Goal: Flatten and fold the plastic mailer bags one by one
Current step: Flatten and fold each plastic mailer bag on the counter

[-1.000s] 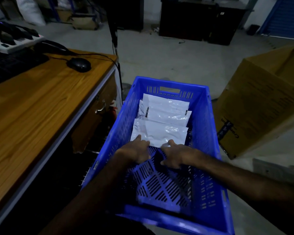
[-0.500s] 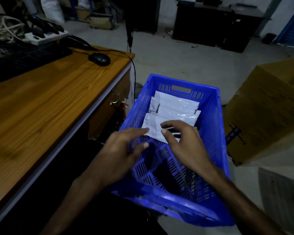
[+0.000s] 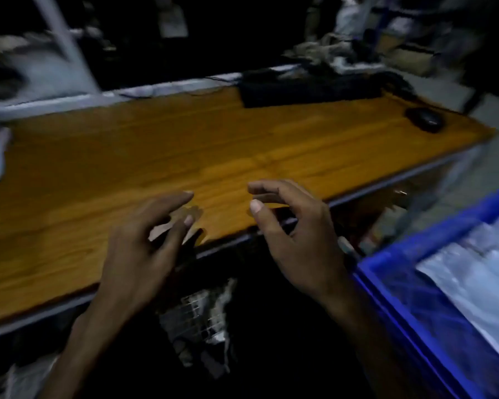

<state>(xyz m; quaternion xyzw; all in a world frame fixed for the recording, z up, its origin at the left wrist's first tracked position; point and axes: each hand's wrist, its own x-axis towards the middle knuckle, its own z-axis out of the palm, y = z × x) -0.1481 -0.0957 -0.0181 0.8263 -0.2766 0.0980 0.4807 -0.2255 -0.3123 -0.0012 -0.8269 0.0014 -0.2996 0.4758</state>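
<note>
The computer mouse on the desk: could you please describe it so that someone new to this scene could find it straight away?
Start at the long wooden desk and follow its top to the far right corner. There, just right of the flat black keyboard, lies the computer mouse. It is the only small, rounded, dark object lying alone on bare wood.

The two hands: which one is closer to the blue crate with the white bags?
The right hand: it hangs beside the blue crate at the desk edge. The left hand is farther away, over the wooden desk.

mailer bags | white plastic, blurred | lying stacked inside blue crate, lower right
</note>
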